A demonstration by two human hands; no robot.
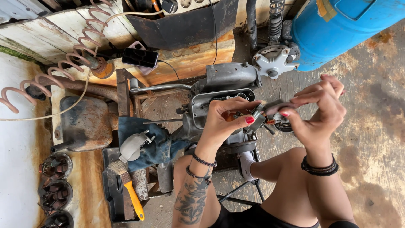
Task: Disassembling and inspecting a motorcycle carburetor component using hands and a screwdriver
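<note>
We find a small grey metal part with angular edges (265, 110), dull and grease-marked, pinched between our left hand (223, 120) and right hand (318, 112), both sets of fingers closed on its ends. Just beneath the hands sits an open grey cast-metal engine casing (223, 84), worn smooth. Well left of the left hand lies a yellow-handled bristle brush (128, 185) on rusted steel.

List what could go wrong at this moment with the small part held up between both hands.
1. The small metal part is pinched only by fingertips of the left hand and right hand; it may slip onto the stained floor.
2. It could fall into the open grey engine casing below.
</note>
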